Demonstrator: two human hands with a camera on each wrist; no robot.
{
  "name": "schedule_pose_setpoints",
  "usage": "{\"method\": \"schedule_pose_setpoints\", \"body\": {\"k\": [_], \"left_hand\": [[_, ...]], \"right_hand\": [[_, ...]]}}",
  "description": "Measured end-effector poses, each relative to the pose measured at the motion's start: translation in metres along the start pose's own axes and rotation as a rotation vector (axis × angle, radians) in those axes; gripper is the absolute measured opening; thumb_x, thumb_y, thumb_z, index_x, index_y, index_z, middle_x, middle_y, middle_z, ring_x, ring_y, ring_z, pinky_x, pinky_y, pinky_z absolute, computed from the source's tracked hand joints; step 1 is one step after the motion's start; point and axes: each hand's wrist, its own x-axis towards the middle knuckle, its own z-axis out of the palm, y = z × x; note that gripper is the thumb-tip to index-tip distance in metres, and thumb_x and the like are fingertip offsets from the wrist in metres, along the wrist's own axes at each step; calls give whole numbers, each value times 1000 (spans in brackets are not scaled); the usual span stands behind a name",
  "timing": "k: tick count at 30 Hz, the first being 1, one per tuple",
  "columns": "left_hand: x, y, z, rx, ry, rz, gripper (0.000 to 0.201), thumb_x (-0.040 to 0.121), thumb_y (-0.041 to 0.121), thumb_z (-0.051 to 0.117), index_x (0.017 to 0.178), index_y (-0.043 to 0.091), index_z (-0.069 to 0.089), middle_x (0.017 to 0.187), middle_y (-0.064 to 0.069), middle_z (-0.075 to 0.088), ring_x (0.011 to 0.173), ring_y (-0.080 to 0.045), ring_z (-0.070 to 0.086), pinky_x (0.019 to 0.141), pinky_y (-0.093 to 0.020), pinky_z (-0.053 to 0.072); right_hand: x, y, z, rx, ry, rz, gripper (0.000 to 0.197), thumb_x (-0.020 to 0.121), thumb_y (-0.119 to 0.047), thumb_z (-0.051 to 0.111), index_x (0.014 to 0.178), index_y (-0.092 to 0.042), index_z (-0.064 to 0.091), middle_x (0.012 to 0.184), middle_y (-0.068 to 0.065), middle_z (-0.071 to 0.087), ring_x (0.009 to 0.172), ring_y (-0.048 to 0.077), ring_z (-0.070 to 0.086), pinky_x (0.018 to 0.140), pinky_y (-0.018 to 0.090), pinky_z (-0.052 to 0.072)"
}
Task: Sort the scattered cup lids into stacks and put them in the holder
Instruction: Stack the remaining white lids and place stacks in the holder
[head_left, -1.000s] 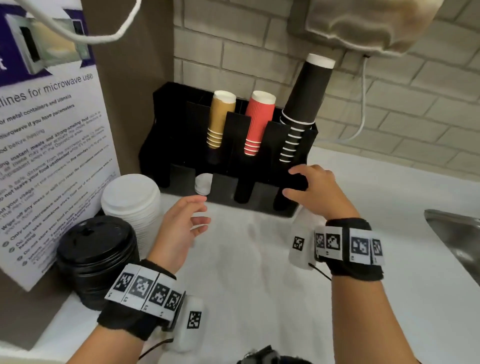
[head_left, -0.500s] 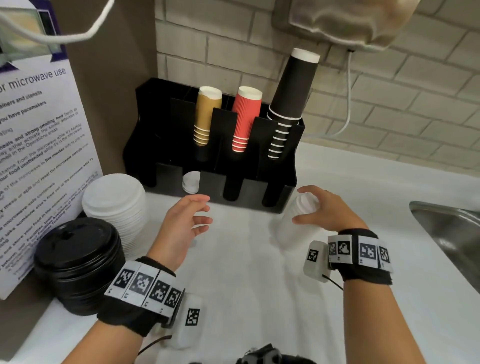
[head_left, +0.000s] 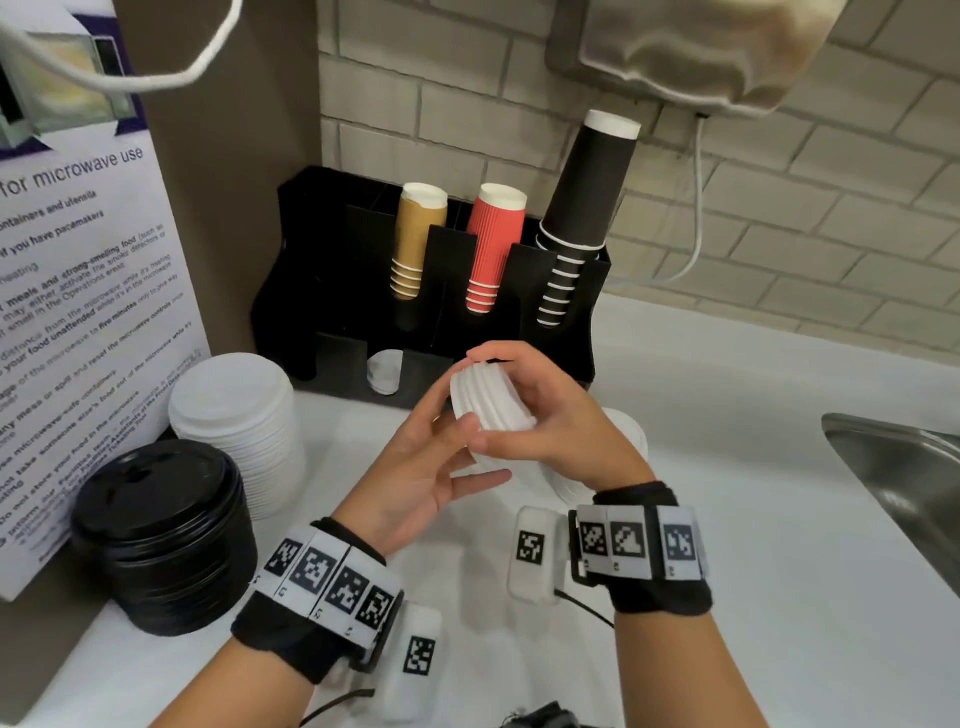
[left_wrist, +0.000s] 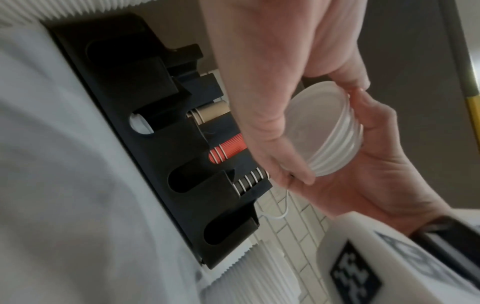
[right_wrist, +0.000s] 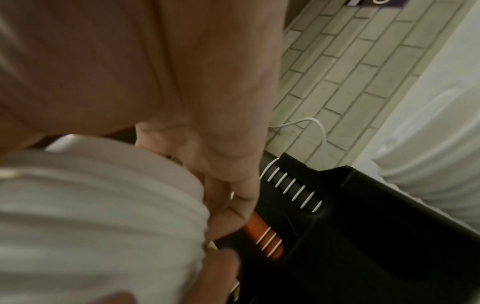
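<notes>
My right hand grips a short stack of small white lids above the counter, in front of the black holder. In the left wrist view its fingers curl round the same lids. My left hand lies palm up beside and under the stack, its fingers straight and its thumb against the lids. A few small white lids sit in one lower slot of the holder. A tall stack of large white lids and a stack of black lids stand at the left.
Gold cups, red cups and black cups fill the holder's upper slots. More white lids lie on the counter behind my right wrist. A steel sink is at the right, a poster board at the left.
My right hand took hold of the small white lid stack at the holder's right end and carried it left to my left hand, which rose to meet it.
</notes>
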Motion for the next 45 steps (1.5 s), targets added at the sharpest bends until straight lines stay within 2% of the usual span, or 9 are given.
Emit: {"method": "schedule_pose_setpoints", "body": {"k": [4,9,15,20,28,31,35,39,45], "left_hand": [[-4,2,-9,37,68,36,70,71,42,82,134,34,52,130,-11,60,117,-30,61,82,-38,56],[-9,6,-14,108,58,18,60,72,33,76,129,34,55,127,-12,60,113,-31,63,79,-40,57],[-9,5,-8,153,81,43,56,68,34,79,120,37,61,123,-5,61,108,-27,66,74,-39,57],[-9,3,-3,174,80,63,56,66,34,80,119,39,61,120,-2,63,106,-25,67,72,-37,58],[-10,5,1,215,90,43,59,61,34,80,116,38,61,119,-9,62,102,-25,68,69,-36,57],[-10,5,1,208,97,34,57,60,33,81,114,39,63,119,-10,62,101,-26,68,69,-36,57],[-10,5,-1,196,117,36,58,68,24,81,120,35,60,122,-10,62,103,-27,68,71,-37,58],[-10,4,-3,155,161,56,64,68,28,81,127,31,57,124,-9,61,109,-26,66,74,-39,58],[-9,7,-5,145,225,66,71,63,36,77,130,31,53,125,-6,61,112,-23,64,78,-42,58]], "right_hand": [[-4,6,3,-3,-32,36,67,73,-19,82,131,-30,51,127,-7,57,122,14,53,98,39,51],[-13,9,-2,35,-80,77,73,73,-16,83,134,-37,48,129,-8,56,122,16,55,91,42,55],[-17,8,4,60,-24,53,66,69,-16,87,124,-34,54,122,-9,58,117,18,57,81,43,59],[-21,8,3,62,-2,44,66,68,-15,87,122,-34,55,121,-9,58,114,17,58,79,39,60],[-23,12,-3,91,-40,80,74,69,-18,85,133,-36,52,127,-6,61,122,15,56,90,43,56],[-25,13,-3,117,-15,86,72,69,-20,85,132,-33,53,127,-5,63,123,15,56,91,44,55],[-25,12,0,109,33,66,70,66,-22,86,130,-28,56,130,-3,58,121,14,57,89,44,57],[-22,11,5,95,89,37,70,66,-20,86,129,-23,57,125,-5,62,118,14,58,86,40,58],[-8,13,14,9,78,20,67,65,-19,89,125,-23,57,121,-11,61,116,11,59,82,39,59]]}}
